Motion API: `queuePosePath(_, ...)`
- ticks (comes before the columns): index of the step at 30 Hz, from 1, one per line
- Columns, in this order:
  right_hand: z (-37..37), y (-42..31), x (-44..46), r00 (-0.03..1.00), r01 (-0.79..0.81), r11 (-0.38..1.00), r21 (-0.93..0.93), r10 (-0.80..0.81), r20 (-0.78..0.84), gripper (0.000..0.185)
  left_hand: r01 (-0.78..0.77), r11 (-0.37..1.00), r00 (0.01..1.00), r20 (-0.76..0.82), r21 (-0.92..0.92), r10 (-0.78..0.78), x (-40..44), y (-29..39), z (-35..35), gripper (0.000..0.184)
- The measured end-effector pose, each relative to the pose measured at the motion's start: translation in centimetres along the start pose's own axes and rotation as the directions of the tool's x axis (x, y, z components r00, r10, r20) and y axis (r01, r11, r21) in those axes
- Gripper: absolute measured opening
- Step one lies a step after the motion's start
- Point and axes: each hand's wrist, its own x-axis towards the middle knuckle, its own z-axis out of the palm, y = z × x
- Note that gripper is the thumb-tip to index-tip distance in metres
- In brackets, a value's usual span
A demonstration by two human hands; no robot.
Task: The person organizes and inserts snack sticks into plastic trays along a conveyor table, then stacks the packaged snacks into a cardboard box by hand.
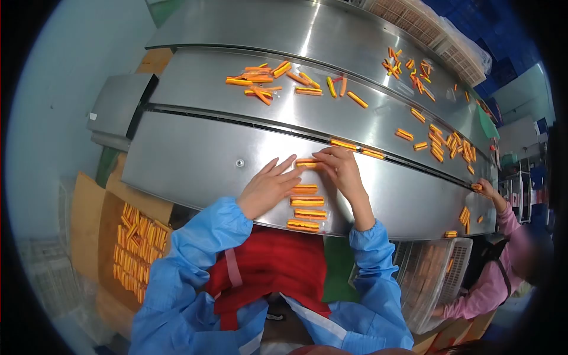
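Note:
An orange-and-yellow stick (307, 163), seemingly in clear wrap, lies on the steel table in front of me. My right hand (341, 171) has its bent fingers pinched at the right end of that stick. My left hand (271, 187) rests on the table with its fingers stretched out and spread, the fingertips by the stick's left end and over the edge of the stick below. Closer to my body, several similar sticks (307, 202) lie in a column, roughly parallel. Beyond my right hand, two more sticks (343, 144) lie end to end along the table's dark gap.
A cardboard box (89, 228) full of sticks stands at lower left. Loose stick piles (251, 77) lie on the far belt and to the right. A co-worker's hand (486, 188) holds sticks at the right. A plastic crate (423, 284) stands below the table edge.

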Motion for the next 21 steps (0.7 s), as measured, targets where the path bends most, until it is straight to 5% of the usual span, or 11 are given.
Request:
queuePosePath(6, 0.8, 1.1, 0.0, 0.992, -0.127, 0.992, -0.001, 0.127, -0.009, 0.029, 0.075, 0.987, 0.997, -0.006, -0.145, -0.077, -0.6, -0.8, 0.7, 0.025)
queuePosePath(8, 0.3, 3.3, 0.7, 0.945, -0.295, 0.949, -0.113, 0.272, -0.184, 0.024, 0.073, 0.988, 0.997, -0.018, -0.136, -0.076, -0.6, -0.9, 0.2, 0.023)
queuePosePath(13, -1.8, 5.7, 1.8, 0.936, -0.324, 0.943, -0.079, 0.308, -0.170, 0.024, 0.170, 0.967, 0.985, 0.014, -0.190, -0.171, 0.1, -0.6, -1.0, 0.023)
queuePosePath(15, -1.8, 5.8, 2.1, 0.927, -0.345, 0.938, -0.034, 0.335, -0.170, 0.029, 0.227, 0.846, 0.967, 0.012, -0.483, -0.253, 0.0, -1.0, -0.8, 0.022)
queuePosePath(18, 0.2, 5.3, 2.6, 0.956, -0.286, 0.958, -0.031, 0.283, -0.074, 0.030, 0.238, 0.806, 0.951, -0.039, -0.543, -0.307, 0.4, -1.8, -1.2, 0.020)
queuePosePath(19, 0.3, 3.8, 2.7, 0.964, -0.263, 0.952, -0.155, 0.252, -0.090, 0.031, 0.229, 0.875, 0.939, -0.141, -0.426, -0.314, 0.7, -2.3, -1.3, 0.016)
queuePosePath(21, -0.3, 2.8, 2.4, 0.945, -0.303, 0.947, -0.110, 0.283, -0.163, 0.030, 0.206, 0.948, 0.938, -0.228, -0.244, -0.262, 1.7, -4.3, -2.3, 0.013)
